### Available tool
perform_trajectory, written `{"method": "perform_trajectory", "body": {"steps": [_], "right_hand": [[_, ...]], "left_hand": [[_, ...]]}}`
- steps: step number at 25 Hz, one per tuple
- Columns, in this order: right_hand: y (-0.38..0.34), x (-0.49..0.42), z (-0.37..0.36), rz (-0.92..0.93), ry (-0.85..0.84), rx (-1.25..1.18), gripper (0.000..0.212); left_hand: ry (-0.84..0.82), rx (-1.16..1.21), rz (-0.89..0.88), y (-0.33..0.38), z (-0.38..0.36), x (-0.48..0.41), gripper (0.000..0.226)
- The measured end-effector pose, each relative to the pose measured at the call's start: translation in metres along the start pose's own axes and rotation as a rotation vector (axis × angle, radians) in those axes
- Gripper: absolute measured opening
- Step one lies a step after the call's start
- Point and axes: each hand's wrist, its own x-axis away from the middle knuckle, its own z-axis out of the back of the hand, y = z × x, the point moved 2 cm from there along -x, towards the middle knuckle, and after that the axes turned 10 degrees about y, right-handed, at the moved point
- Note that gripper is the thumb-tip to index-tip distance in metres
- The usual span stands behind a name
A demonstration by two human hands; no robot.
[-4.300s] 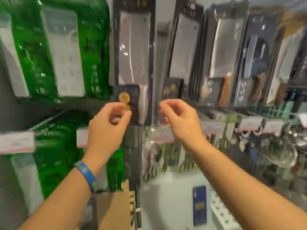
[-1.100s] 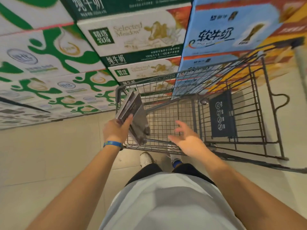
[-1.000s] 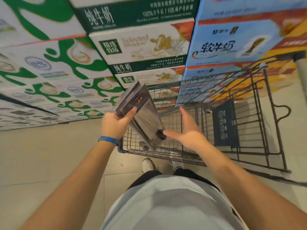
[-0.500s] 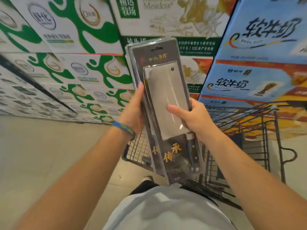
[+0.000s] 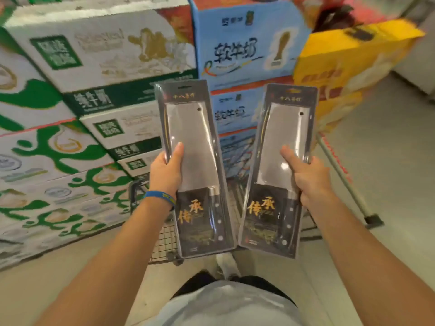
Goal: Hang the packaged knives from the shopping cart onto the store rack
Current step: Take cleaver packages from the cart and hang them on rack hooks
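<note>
Over the shopping cart (image 5: 164, 241), the left hand (image 5: 166, 175) held one packaged knife (image 5: 195, 161), the right hand (image 5: 309, 177) another pack (image 5: 277, 165); fingers (image 5: 290, 158) pinched each edge, hang-holes up, seemingly readied for the rack.

Store aisle: stacked drink cartons on a pale floor.
Beige floor (image 5: 388, 161) runs from 6 o'clock round to 3 o'clock, with a matte finish. Green-and-white cartons (image 5: 47, 149) are stacked in tiers from 8 to 10 o'clock, standing on the floor. White cartons with dark green bands (image 5: 106, 50) and a gold cow print are stacked at 11 o'clock. Blue cartons (image 5: 242, 43) with red edge strips stand at 12 o'clock, touching the white stack. Yellow cartons (image 5: 353, 60) sit at 1 to 2 o'clock, just beside the blue ones. Lighting is even and diffuse. Print on most cartons is blurred.
</note>
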Motion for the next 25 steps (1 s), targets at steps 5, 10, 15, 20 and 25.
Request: {"method": "perform_trajectory", "body": {"steps": [5, 10, 15, 20, 25], "right_hand": [[0.017, 0.030, 0.094, -0.058, 0.114, -0.101, 0.025], [0.037, 0.071, 0.200, -0.022, 0.476, -0.241, 0.023], [0.044, 0.100, 0.299, -0.027, 0.868, -0.357, 0.035], [0.068, 0.112, 0.403, -0.039, 1.039, -0.287, 0.060], [0.073, 0.119, 0.544, 0.013, 1.197, -0.317, 0.075]], "left_hand": [[-0.381, -0.019, 0.012, -0.017, -0.051, 0.028, 0.017], [-0.785, 0.115, 0.214, -0.040, -0.114, 0.102, 0.020], [-0.915, 0.029, 0.184, -0.036, -0.188, 0.172, 0.021], [-1.053, -0.123, -0.235, -0.019, -0.281, 0.293, 0.036], [-1.209, -0.182, -0.451, -0.007, -0.383, 0.455, 0.038]]}}
